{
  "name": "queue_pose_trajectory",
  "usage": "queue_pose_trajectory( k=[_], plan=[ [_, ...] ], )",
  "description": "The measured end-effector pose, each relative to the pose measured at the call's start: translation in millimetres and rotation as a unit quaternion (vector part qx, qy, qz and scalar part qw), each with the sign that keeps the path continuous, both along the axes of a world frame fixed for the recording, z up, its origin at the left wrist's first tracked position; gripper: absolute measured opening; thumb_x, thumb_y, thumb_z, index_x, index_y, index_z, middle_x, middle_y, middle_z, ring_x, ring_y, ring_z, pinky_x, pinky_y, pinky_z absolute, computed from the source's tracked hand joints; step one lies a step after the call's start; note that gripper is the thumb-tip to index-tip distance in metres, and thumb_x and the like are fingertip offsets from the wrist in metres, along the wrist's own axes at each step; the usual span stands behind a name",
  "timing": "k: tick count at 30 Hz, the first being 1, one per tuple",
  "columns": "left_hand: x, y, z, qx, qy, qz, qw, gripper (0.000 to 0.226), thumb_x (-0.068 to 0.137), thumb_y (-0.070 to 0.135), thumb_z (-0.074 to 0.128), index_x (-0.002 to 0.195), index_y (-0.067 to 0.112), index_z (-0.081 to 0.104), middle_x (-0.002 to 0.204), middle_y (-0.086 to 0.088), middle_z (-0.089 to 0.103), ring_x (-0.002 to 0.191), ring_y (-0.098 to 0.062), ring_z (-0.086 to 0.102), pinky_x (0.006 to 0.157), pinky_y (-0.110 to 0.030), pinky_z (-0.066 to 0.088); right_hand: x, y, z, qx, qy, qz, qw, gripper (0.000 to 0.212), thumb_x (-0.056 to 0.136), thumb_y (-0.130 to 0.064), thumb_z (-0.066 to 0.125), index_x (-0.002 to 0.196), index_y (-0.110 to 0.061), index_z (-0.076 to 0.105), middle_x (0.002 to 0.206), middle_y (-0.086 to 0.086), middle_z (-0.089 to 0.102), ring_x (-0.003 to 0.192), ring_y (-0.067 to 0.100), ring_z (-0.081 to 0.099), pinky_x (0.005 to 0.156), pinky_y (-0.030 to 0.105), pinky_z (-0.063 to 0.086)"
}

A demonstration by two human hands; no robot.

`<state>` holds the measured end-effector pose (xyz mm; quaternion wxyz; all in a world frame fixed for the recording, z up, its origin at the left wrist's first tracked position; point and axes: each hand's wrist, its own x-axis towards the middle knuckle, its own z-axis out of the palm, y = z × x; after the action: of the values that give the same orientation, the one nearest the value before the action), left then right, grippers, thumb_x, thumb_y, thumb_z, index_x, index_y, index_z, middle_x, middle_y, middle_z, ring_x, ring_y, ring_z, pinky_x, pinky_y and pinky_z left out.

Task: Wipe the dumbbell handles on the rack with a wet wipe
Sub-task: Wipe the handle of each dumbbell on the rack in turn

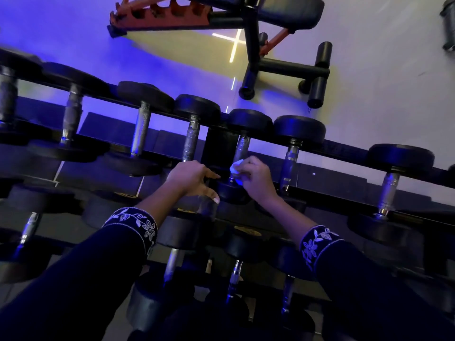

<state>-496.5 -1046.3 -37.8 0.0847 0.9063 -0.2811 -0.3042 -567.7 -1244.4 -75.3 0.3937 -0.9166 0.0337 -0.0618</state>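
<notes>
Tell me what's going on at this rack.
A person in dark sleeves is cleaning dumbbells on a black metal rack. The right hand holds a crumpled white wet wipe against the near end of one knurled steel dumbbell handle in the top row. The left hand lies with straight fingers just beside it.

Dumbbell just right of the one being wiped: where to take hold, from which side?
Its bare metal handle, mid-span between the two wide round heads, which look too broad to wrap. Come from above, the open side, grip closing across the bar. The right hand with the wipe works close beside it.
</notes>
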Motion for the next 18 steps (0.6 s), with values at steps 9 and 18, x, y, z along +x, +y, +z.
queue_pose_trajectory(
  k=[9,18],
  plan=[
    [-8.6,-2.8,4.1,0.034,-0.083,-0.041,0.995,0.097,0.047,0.096,0.052,0.129,0.045,0.058,0.097,0.004,0.073,0.099,-0.023,0.068,0.073,-0.029,0.046,69.1,-11.3,-8.0,0.461,0.172,-0.372,0.787,0.023,0.084,0.009,0.055,0.073,-0.009,0.062,0.068,0.002,0.057,0.067,0.015,0.051,0.062,0.024,0.044],
    [-4.0,-10.4,9.1,0.050,-0.085,-0.043,0.994,0.100,0.042,0.097,0.056,0.121,0.037,0.066,0.087,0.002,0.072,0.089,-0.024,0.068,0.062,-0.027,0.042,62.6,-15.3,-10.2,0.539,0.267,-0.334,0.726,0.028,0.089,0.007,0.039,0.074,-0.006,0.059,0.062,0.007,0.065,0.061,0.022,0.059,0.059,0.028,0.047]
  ],
)
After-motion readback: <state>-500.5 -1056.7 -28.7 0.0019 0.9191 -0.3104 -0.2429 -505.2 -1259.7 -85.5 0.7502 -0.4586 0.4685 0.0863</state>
